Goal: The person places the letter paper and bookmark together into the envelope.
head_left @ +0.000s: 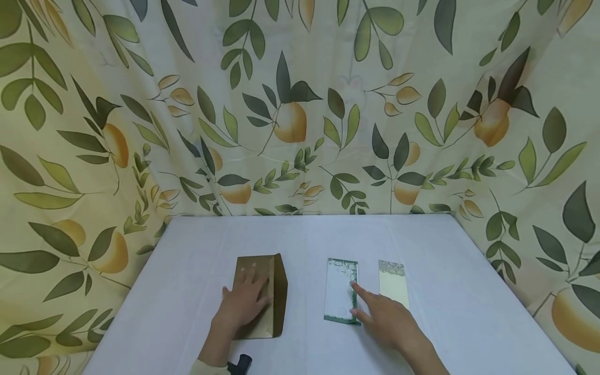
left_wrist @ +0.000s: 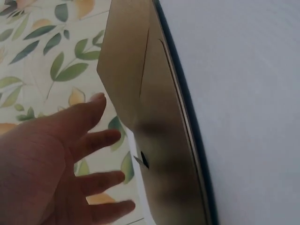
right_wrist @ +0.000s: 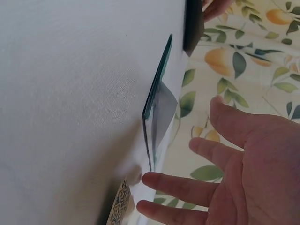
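Observation:
On the left of the white table lies a brown folded-paper piece (head_left: 255, 328), like an envelope or folder, its right side standing up. My left hand (head_left: 241, 304) is over its face with fingers spread and fairly straight; in the left wrist view the fingertips (left_wrist: 124, 206) look apart from the paper. A white card or pad with a green leafy border (head_left: 339, 289) lies mid-table. Its raised sheet (right_wrist: 165, 115) shows in the right wrist view. My right hand (head_left: 391, 320) reaches to its right edge, fingers extended, holding nothing visible. Whether it touches is unclear.
A cream paper with a patterned top strip (head_left: 394, 284) lies right of the green-bordered card, partly behind my right hand. A leaf-and-fruit curtain (head_left: 300, 172) rises behind the white table (head_left: 300, 234). A black strap piece (head_left: 241, 364) sits by my left wrist.

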Available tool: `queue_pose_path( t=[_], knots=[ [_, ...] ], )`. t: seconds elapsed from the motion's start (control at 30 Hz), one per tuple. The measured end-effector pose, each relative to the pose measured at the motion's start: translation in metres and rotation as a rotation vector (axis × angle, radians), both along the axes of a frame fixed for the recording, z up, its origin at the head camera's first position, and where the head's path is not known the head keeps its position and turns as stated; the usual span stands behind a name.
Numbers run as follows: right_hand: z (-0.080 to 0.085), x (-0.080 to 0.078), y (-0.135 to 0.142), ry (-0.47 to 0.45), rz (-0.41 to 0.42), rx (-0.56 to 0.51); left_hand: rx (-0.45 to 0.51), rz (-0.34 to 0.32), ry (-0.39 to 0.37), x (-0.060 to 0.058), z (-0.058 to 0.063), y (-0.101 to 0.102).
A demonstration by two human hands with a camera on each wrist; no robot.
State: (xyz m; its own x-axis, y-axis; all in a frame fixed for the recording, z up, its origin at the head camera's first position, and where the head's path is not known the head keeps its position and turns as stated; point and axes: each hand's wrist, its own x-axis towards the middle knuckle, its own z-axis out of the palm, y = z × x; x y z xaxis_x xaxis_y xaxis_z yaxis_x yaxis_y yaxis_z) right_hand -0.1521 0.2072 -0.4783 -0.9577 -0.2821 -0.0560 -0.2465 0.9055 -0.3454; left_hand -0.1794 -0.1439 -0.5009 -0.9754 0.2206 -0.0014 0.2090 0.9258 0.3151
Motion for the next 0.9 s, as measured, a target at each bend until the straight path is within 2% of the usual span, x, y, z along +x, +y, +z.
queue_pose_path(
  t=[0.3,0.63,0.9],
  knots=[
    [-0.001,-0.004,-0.007,-0.011,0.001,0.009,-0.038,0.033,0.002,-0.004,-0.003,0.006],
    [0.0,-0.011,-0.014,0.009,0.002,0.082,-0.005,0.071,-0.051,-0.002,-0.004,0.01],
    [0.007,-0.015,-0.015,-0.076,-0.01,0.072,-0.015,0.128,-0.104,0.001,0.001,0.015]
  ],
)
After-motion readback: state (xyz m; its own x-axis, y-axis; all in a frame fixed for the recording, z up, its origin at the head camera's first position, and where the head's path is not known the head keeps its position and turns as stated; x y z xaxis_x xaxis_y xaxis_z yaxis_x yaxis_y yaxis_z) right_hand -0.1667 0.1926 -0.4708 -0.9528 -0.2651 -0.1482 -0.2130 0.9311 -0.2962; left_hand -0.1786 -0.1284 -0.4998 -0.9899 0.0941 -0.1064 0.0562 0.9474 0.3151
